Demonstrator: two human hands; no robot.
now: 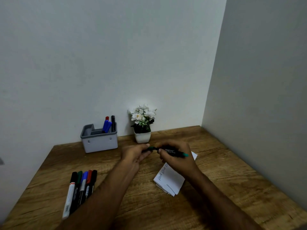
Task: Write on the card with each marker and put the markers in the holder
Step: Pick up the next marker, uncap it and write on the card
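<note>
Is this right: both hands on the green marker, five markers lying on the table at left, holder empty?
Not quite. The head view shows the holder already has markers standing in it. Both hands do grip the green marker, and five lie at left.

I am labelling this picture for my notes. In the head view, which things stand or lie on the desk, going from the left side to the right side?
Row of loose markers → grey holder with markers in it → flower pot → green marker held in both hands → white card, partly under the right hand.
</note>
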